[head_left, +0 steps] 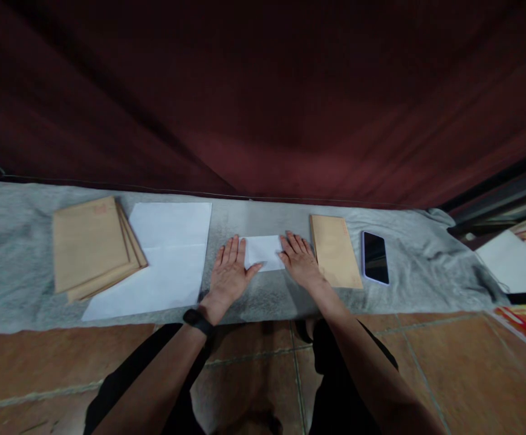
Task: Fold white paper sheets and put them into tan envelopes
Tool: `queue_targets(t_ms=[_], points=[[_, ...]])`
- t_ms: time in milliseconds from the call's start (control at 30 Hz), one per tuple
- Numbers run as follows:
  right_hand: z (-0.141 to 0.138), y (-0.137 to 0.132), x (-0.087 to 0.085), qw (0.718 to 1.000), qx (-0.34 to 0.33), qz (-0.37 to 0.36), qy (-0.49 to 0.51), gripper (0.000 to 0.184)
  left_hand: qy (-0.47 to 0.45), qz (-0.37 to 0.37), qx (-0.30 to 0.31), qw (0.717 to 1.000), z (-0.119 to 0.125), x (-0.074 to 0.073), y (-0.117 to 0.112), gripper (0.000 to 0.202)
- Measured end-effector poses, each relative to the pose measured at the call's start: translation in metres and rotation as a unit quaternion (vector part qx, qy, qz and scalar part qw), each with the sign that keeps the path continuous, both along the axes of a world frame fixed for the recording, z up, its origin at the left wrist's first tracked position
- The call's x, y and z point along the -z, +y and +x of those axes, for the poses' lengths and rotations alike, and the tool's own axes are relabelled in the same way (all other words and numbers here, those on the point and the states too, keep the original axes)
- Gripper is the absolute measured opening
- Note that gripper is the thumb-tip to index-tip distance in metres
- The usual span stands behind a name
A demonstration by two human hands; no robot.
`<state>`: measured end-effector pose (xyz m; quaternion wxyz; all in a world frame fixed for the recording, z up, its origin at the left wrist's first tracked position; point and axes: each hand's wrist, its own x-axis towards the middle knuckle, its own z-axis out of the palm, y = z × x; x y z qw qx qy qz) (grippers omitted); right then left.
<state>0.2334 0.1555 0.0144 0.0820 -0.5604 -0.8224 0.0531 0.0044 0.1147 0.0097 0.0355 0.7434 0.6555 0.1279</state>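
Note:
A small folded white paper point(265, 251) lies on the grey cloth point(13, 284) in front of me. My left hand point(229, 272) lies flat with fingers stretched out, its thumb touching the paper's left edge. My right hand point(300, 260) rests flat on the paper's right edge, fingers extended. A single brown envelope point(335, 251) lies just right of my right hand. A black band point(198, 321) sits on my left wrist.
A stack of brown envelopes point(93, 248) lies at the left, overlapping a pile of white sheets point(163, 257). A dark phone point(375, 257) lies right of the single envelope. Dark red curtain hangs behind. Tiled floor below, papers at far right.

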Motion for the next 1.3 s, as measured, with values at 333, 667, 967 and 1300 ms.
queue_targets(t_ms=[333,667,967,1300], points=[[-0.033,-0.024,-0.004,0.995,-0.098,0.01,0.036,0.057,0.005,-0.004,-0.011,1.0,0.002,-0.001,0.0,0.073],[-0.025,-0.016,0.002,0.999,-0.036,0.009,0.026,0.062,0.007,-0.001,-0.033,0.999,0.001,-0.004,-0.002,0.068],[-0.027,-0.016,0.003,0.999,-0.026,0.01,0.024,0.063,-0.052,-0.01,-0.047,0.997,-0.007,-0.023,-0.003,0.061],[-0.032,-0.017,0.002,0.999,-0.024,0.015,0.022,0.062,-0.312,-0.072,-0.153,0.935,-0.02,-0.028,0.008,0.064]])
